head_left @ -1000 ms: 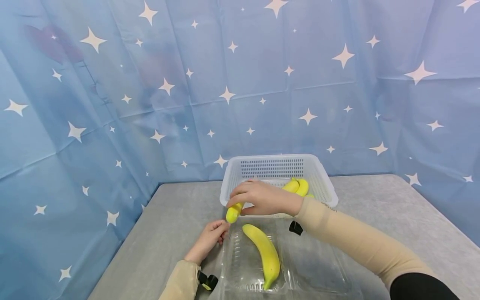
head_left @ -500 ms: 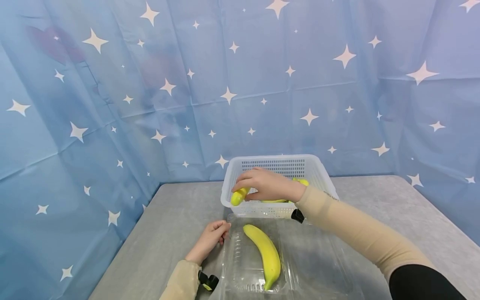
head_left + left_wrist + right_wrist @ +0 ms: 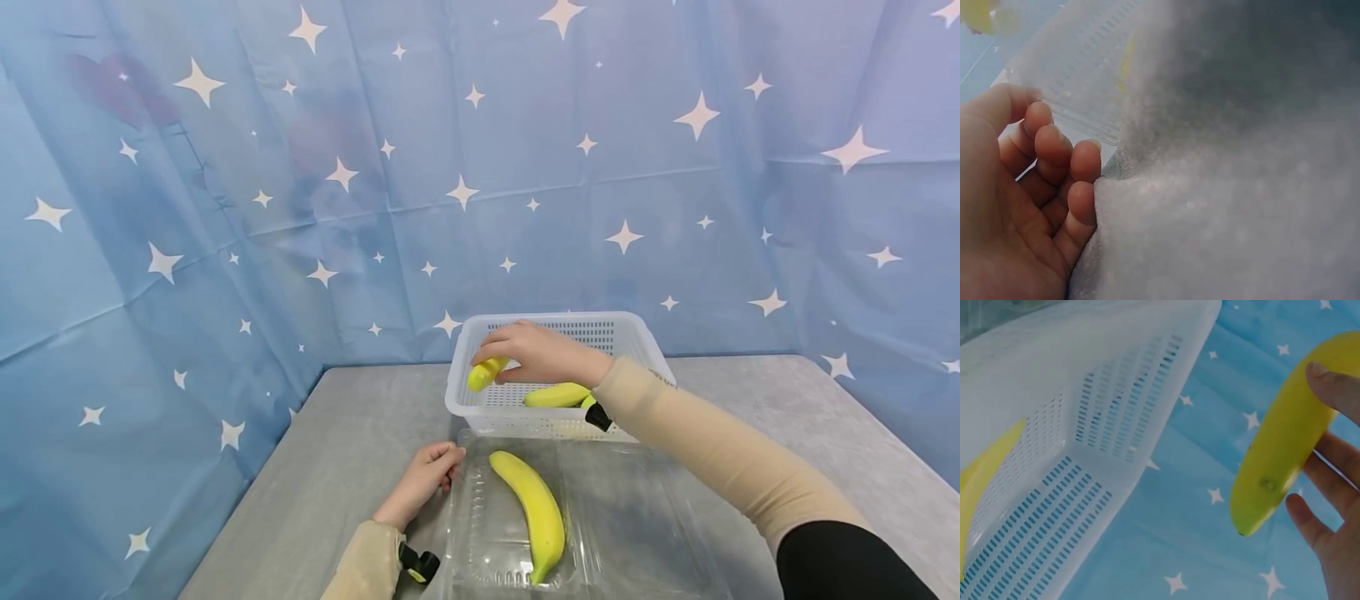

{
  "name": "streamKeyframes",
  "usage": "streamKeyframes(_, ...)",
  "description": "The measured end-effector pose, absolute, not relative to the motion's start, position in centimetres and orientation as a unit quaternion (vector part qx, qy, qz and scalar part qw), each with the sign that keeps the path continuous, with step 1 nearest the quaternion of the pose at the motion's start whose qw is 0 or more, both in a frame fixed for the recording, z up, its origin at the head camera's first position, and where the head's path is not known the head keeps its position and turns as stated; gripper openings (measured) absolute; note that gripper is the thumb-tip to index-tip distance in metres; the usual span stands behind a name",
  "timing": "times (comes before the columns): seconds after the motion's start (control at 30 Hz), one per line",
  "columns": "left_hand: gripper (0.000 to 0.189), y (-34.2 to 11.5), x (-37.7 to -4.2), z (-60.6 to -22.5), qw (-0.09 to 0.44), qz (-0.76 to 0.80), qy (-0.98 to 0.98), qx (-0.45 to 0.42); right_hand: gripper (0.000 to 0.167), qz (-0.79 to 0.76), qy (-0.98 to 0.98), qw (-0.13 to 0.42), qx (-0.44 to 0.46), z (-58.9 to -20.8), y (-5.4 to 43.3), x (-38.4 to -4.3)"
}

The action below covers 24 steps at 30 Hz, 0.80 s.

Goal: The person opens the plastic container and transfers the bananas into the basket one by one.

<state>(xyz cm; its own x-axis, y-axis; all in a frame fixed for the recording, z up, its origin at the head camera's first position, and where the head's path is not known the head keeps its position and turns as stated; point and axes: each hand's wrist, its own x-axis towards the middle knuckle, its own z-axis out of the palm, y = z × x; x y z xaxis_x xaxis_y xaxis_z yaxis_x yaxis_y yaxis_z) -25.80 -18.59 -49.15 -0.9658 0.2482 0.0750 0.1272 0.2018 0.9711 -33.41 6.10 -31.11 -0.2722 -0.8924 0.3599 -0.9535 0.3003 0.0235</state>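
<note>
My right hand [image 3: 543, 354] holds a yellow banana [image 3: 485, 375] over the left part of a white perforated plastic basket [image 3: 652, 346]. Up close in the right wrist view, thumb and fingers grip that banana [image 3: 1285, 444] from one side, its blunt end free. Inside the basket lies another banana [image 3: 553, 395], with a bit of yellow beside it half hidden by the wrist. Nearer me, a clear plastic clamshell box [image 3: 622, 517] lies spread flat, and one banana [image 3: 538, 512] rests lengthwise in its left half. My left hand [image 3: 423, 479], fingers curled, pinches the box's far left corner.
A grey table [image 3: 360, 417] bears the box and the basket. Behind it hangs a blue curtain [image 3: 420, 208] printed with white stars. Dark wrist camera mounts [image 3: 420, 564] stick out from the sleeves.
My right hand has carried its banana up and away from the box, from the basket's near rim to above its inside. The left hand and the banana in the box stay put.
</note>
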Motion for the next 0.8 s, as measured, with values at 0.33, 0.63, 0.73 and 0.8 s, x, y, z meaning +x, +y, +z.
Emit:
streamKeyframes(0.33, 0.039, -18.6, -26.0, -49.3, 0.054, 0.616, 0.777, 0.116, 0.041, 0.094, -0.805, 0.145, 0.567, -31.3, 6.1, -34.3)
streamKeyframes(0.63, 0.038, -18.6, -25.9, -49.2, 0.052, 0.618, 0.776, 0.111, 0.041, 0.084, -0.818, 0.14, 0.552, -31.9, 6.0, -35.7)
streamKeyframes(0.73, 0.039, -18.6, -25.8, -49.1, 0.05, 0.621, 0.774, 0.116, 0.041, 0.084, -0.825, 0.135, 0.542, -31.8, 6.1, -36.0)
streamKeyframes(0.8, 0.039, -18.5, -25.5, -48.7, 0.05, 0.62, 0.774, 0.118, 0.041, 0.083, -0.832, 0.131, 0.533, -31.8, 6.1, -36.2)
